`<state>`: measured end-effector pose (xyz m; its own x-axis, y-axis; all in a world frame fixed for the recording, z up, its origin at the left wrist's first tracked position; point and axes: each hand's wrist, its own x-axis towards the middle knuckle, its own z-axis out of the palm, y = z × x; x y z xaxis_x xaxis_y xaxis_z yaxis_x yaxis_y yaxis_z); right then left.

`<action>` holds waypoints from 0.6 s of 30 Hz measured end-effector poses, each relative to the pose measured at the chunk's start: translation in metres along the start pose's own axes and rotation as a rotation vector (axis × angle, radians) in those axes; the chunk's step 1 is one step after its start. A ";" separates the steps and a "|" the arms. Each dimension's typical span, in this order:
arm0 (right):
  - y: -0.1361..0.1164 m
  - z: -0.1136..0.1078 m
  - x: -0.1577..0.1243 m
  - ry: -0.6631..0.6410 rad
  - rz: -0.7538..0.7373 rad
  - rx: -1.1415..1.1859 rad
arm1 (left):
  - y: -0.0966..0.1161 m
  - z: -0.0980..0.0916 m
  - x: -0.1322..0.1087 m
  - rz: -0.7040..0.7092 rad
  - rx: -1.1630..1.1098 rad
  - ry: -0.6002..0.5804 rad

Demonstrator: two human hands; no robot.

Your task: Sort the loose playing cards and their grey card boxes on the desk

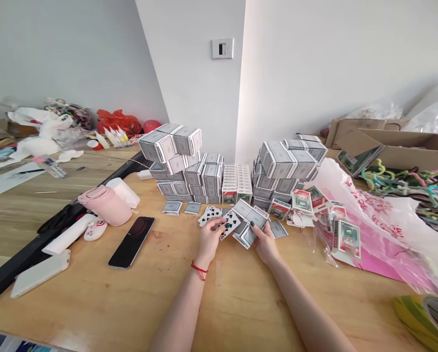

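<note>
My left hand, with a red string bracelet at the wrist, pinches a playing card that shows black spades. Close beside it, my right hand is closed on a folded playing card piece, a block made of grey-backed cards. Their near edges meet or overlap; whether they are joined I cannot tell. Face-up loose cards lie just behind my left hand. Grey-backed cards rest on the table right of my right hand. Behind stand stacked card cubes, a left stack and a right stack.
Card boxes stand in rows between the stacks, and more boxes lie on pink and white plastic at right. A phone, a pink bottle and a white power bank-like slab lie left. Yellow tape sits front right.
</note>
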<state>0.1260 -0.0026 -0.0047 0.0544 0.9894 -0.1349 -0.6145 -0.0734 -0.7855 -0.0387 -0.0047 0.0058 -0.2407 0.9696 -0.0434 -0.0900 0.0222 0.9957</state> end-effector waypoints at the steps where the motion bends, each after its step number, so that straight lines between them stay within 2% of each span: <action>1: 0.001 -0.001 0.001 0.030 0.010 -0.007 | 0.000 0.001 -0.001 0.009 0.010 -0.008; 5: 0.007 -0.002 0.004 0.117 0.004 -0.064 | 0.000 0.008 -0.004 0.006 -0.031 -0.012; 12: 0.011 -0.003 0.004 0.170 -0.138 -0.151 | 0.006 0.016 -0.008 -0.070 -0.060 -0.066; 18: 0.014 -0.005 0.005 0.215 -0.108 -0.138 | 0.007 0.012 -0.008 -0.092 -0.075 -0.119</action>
<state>0.1216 0.0009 -0.0199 0.2883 0.9441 -0.1597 -0.4835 -0.0004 -0.8753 -0.0255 -0.0093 0.0146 -0.1119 0.9864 -0.1201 -0.1791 0.0988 0.9789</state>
